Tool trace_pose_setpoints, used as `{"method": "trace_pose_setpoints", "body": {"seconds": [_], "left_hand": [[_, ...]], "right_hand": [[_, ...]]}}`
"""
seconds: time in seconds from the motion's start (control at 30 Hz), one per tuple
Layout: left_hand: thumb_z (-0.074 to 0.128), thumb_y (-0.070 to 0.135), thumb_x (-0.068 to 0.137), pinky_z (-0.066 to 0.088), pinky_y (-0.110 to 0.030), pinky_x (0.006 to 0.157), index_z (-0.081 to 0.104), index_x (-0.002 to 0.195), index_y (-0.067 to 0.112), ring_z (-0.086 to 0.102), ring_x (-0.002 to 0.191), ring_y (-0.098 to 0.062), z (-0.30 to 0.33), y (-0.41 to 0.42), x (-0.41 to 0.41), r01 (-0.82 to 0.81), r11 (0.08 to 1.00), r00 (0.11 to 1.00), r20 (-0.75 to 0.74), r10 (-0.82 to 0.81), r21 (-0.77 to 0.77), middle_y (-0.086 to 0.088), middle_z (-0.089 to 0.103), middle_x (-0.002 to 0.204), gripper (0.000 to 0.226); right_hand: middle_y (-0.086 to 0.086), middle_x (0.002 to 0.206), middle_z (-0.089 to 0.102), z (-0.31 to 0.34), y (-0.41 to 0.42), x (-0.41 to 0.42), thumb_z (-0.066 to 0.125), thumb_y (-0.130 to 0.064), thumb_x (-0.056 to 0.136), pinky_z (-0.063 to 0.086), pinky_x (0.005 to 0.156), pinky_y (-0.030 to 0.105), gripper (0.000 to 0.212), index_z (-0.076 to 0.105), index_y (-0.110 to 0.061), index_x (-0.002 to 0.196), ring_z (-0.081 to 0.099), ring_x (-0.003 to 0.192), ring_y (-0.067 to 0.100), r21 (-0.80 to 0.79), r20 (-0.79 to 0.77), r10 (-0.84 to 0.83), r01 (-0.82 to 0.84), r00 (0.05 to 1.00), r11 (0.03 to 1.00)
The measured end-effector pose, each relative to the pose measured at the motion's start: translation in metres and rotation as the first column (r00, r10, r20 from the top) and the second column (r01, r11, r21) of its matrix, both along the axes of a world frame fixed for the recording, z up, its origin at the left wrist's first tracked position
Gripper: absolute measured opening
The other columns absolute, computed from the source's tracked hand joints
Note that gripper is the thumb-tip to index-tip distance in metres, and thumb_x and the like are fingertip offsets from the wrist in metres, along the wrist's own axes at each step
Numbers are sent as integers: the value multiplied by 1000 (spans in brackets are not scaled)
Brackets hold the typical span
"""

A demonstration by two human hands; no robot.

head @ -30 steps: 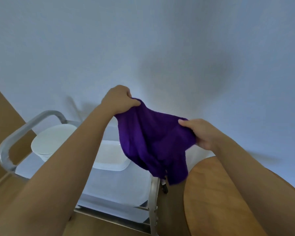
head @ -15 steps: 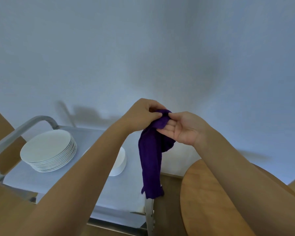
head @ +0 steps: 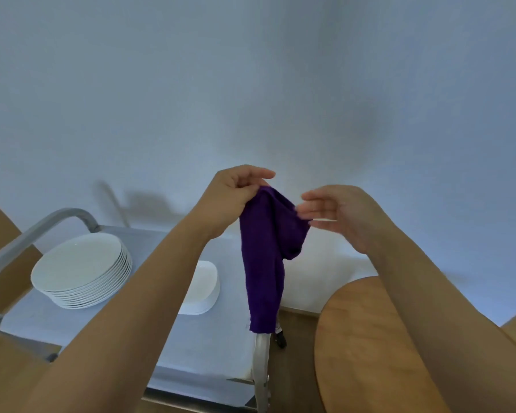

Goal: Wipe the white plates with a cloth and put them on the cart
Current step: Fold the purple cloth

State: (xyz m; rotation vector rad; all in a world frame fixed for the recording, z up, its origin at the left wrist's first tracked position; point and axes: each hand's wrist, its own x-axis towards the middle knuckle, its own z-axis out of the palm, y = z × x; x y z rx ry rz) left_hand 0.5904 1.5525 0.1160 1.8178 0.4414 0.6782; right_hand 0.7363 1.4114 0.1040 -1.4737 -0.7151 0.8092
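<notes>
The pale wall (head: 251, 84) fills the upper view. At eight o'clock stands the grey metal cart (head: 72, 332) with its tubular handle, and at five o'clock the round wooden tabletop (head: 370, 338). On the cart, at nine o'clock, sits the stack of round white plates (head: 78, 266); just right of it lies a rounded-square white dish (head: 203, 290), partly hidden by the left forearm.

At centre hangs the soft purple cloth (head: 264, 263), limp and light, draping from its pinched top. The left hand (head: 230, 201) holds that top, its fingers clenched on the fabric. The right hand (head: 340, 216) is just beside the cloth, its fingers released and straight; contact is unclear.

I judge the plates stiff, smooth and breakable, best taken by the rim, one at a time.

Half a second ago both hands met at the cloth's top; now the right has drawn away.
</notes>
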Motion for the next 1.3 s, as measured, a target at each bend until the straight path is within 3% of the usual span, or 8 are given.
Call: {"method": "trace_pose_setpoints", "body": {"seconds": [0.07, 0.23, 0.4, 0.63, 0.83, 0.93, 1.2, 1.3], "left_hand": [[37, -13, 92, 50, -15, 62, 68, 98, 19, 62, 63, -3, 5, 1, -1, 122, 985, 993, 17, -121, -118, 12, 67, 68, 45], [38, -13, 90, 50, -20, 64, 71, 97, 20, 58, 65, -8, 28, 5, -1, 239, 966, 969, -42, -244, -102, 7, 62, 71, 47], [40, -12, 90, 49, -18, 61, 70, 98, 20, 57, 62, -6, 37, 4, -1, 126, 989, 988, -80, -132, -82, 8, 62, 67, 44], [38, -4, 93, 43, -16, 56, 67, 107, 25, 48, 53, -4, 28, 15, -6, -140, 990, 973, -185, 138, 2, 8, 53, 66, 43], [52, 37, 91, 37, -15, 69, 62, 113, 35, 56, 75, 0, 20, 7, -5, -81, 911, 941, -271, 205, 405, 12, 59, 86, 24], [67, 67, 64, 38, -12, 64, 65, 108, 42, 55, 69, 11, 27, 4, -10, 129, 846, 907, -407, 111, 517, 14, 59, 78, 51], [59, 24, 93, 53, -18, 60, 73, 86, 21, 68, 68, -8, 64, -15, -8, 374, 905, 865, -429, -261, 203, 6, 73, 77, 16], [54, 17, 95, 54, -20, 61, 73, 89, 19, 69, 71, -9, 80, -27, 0, 446, 895, 861, -280, -425, 12, 3, 74, 83, 19]], "right_hand": [[-1, 86, 72, -1, -2, 3, 53, -1, 85, 49, 81, 30, 23, 68, -18, 88, 66, 83, 10, 69, 233, -68, 53, 970, 996], [-4, 95, 68, -9, 2, -18, 55, -3, 88, 54, 77, 24, 21, 61, -19, 100, 66, 87, 12, -64, 381, 394, -401, 836, 914], [3, 96, 65, -21, 3, -35, 54, -21, 91, 53, 72, 27, 13, 58, -14, 101, 63, 85, 17, -275, 592, 359, -238, 722, 932], [4, 76, 69, 6, -12, -1, 54, -8, 89, 51, 53, 19, 9, 62, -12, 91, 67, 62, 12, -492, 377, 444, -231, 813, 840], [2, 80, 70, 38, -11, 36, 55, -2, 84, 48, 53, 17, 16, 67, -11, 88, 65, 69, 10, -387, 397, 473, -324, 786, 863], [5, 72, 68, 41, -10, 48, 49, 6, 85, 37, 40, 15, 21, 64, -8, 88, 60, 56, 12, -262, 279, 465, -400, 840, 879], [6, 52, 56, 34, -11, 54, 65, -7, 68, 41, 43, 16, 13, 69, -9, 80, 48, 37, 10, 286, -94, 581, -538, 808, 793], [21, 104, 66, 0, -9, 41, 75, -36, 74, 49, 89, 42, 63, 54, 1, 119, 63, 97, 32, 627, -336, 738, -446, 584, 639]]}}
